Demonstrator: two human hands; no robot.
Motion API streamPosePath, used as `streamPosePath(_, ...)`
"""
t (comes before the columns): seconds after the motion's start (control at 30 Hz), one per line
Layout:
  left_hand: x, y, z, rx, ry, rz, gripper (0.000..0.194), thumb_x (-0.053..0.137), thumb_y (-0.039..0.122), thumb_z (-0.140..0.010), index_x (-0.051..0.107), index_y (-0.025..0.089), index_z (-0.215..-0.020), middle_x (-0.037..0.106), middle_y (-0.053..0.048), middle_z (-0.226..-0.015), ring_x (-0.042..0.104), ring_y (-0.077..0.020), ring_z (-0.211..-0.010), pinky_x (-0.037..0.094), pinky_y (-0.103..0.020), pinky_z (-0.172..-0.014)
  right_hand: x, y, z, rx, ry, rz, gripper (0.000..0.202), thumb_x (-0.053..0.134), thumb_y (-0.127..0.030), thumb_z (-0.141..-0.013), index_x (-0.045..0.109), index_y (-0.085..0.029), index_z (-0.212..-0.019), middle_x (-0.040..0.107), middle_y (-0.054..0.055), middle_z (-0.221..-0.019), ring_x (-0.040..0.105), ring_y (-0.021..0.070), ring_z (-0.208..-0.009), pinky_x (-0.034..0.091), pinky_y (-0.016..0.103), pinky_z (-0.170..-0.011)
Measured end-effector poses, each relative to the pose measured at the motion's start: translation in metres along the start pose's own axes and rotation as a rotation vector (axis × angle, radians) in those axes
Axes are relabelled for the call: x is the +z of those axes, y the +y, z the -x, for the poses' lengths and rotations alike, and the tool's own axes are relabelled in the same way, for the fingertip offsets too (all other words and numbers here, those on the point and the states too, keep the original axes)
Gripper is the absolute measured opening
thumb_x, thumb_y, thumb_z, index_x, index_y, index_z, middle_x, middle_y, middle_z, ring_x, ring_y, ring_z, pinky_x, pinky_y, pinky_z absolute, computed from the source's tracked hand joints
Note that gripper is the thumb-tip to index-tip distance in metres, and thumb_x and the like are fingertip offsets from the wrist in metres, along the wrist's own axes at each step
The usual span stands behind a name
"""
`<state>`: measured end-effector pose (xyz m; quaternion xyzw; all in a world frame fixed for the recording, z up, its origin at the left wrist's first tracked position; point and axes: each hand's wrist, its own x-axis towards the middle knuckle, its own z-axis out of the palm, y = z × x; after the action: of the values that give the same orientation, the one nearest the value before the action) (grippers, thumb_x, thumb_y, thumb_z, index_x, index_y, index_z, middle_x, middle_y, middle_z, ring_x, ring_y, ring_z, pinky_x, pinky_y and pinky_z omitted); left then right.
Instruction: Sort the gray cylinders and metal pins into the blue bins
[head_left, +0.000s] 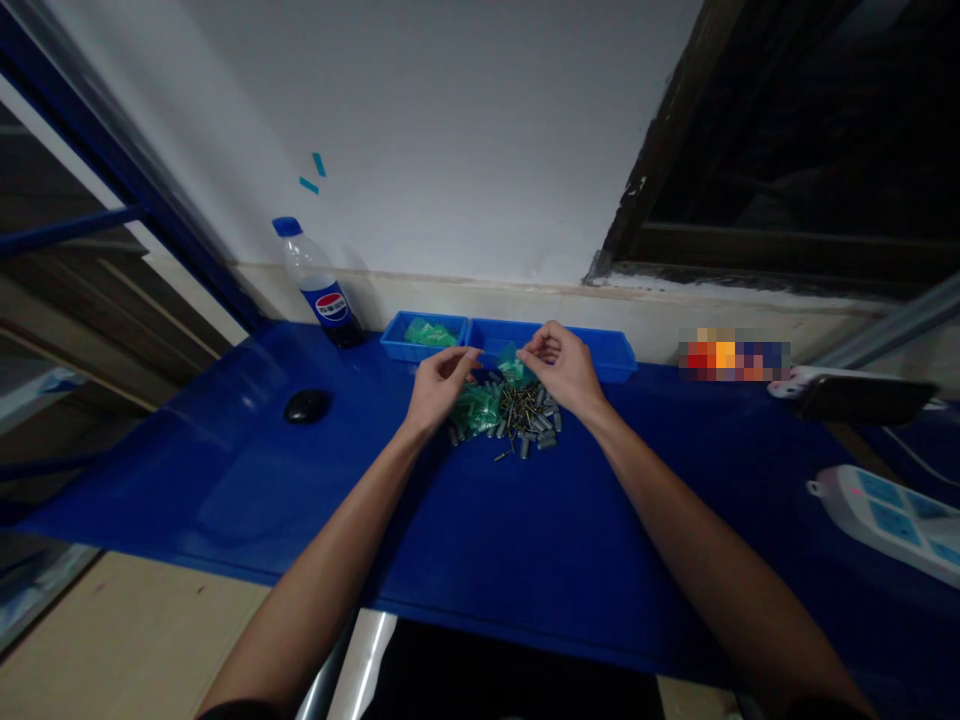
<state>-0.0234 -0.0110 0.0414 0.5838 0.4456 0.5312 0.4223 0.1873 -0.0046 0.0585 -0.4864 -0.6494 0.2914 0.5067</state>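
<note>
My right hand [561,368] pinches a small green plastic bag [511,362] in front of the blue trays. To its left, my left hand [442,380] is closed, thumb near the fingertips; what it holds, if anything, is too small to make out. Several green bags [478,408] lie on the blue table between my hands. Beside them is a pile of thin brassy screws [523,408] mixed with grey cylindrical plugs [547,438]. Green bags [429,332] also lie in the left blue tray [401,350]. The wider blue tray [616,360] stands behind my right hand.
A cola bottle [330,300] stands at the back left, with a black mouse-shaped object [306,405] in front. A phone [866,399] and a white power strip [892,515] lie right. A wall bounds the blue table [480,560] behind.
</note>
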Motion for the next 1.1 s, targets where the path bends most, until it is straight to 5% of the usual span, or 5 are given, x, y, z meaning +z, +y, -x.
streamPosePath(0.13,0.002,-0.003,0.002,0.029,-0.043,-0.02,0.04,0.077,0.052,-0.086,0.078,0.017,-0.105,0.077,-0.009,-0.098,0.068,-0.0188,-0.082,0.052,-0.029,-0.075,-0.001,-0.009,0.0,0.002,0.013,-0.142,0.022,0.071,-0.027,-0.083,0.05,-0.026,-0.086,0.064,0.001,-0.087,0.066,0.017,-0.078,0.057,0.036,-0.079)
streamPosePath(0.53,-0.001,0.012,0.01,-0.038,-0.364,0.015,0.038,0.077,0.052,-0.083,0.072,0.017,-0.069,0.066,-0.003,-0.064,0.054,-0.0128,-0.057,0.04,-0.027,-0.058,0.006,-0.009,0.0,0.115,-0.04,-0.277,0.035,0.081,-0.039,-0.078,0.049,-0.026,-0.086,0.066,0.001,-0.089,0.069,0.0192,-0.088,0.059,0.038,-0.085)
streamPosePath(0.67,-0.004,0.002,0.005,-0.092,-0.296,0.104,0.037,0.079,0.05,-0.081,0.072,0.017,-0.066,0.064,-0.002,-0.062,0.054,-0.0123,-0.056,0.039,-0.026,-0.057,0.008,0.0,0.001,0.183,-0.094,-0.191,0.037,0.079,-0.048,-0.079,0.052,-0.026,-0.088,0.064,-0.001,-0.078,0.069,0.0192,-0.075,0.058,0.034,-0.068)
streamPosePath(0.9,-0.008,-0.006,-0.007,-0.115,-0.014,0.311,0.051,0.085,0.052,-0.074,0.054,0.018,-0.053,0.061,-0.002,-0.064,0.051,-0.0102,-0.057,0.038,-0.025,-0.055,0.007,0.008,0.006,0.186,-0.226,-0.005,0.012,0.07,-0.03,-0.086,0.061,-0.023,-0.086,0.07,0.0,-0.07,0.073,0.0195,-0.067,0.052,0.03,-0.064)
streamPosePath(1.1,-0.013,-0.006,-0.011,-0.229,0.084,0.452,0.041,0.084,0.047,-0.075,0.077,0.016,-0.101,0.073,-0.004,-0.086,0.059,-0.0082,-0.063,0.047,-0.022,-0.062,0.01,0.005,0.013,0.076,-0.285,0.177,0.015,0.073,-0.035,-0.087,0.065,-0.023,-0.087,0.073,0.002,-0.071,0.07,0.0193,-0.064,0.048,0.03,-0.06)
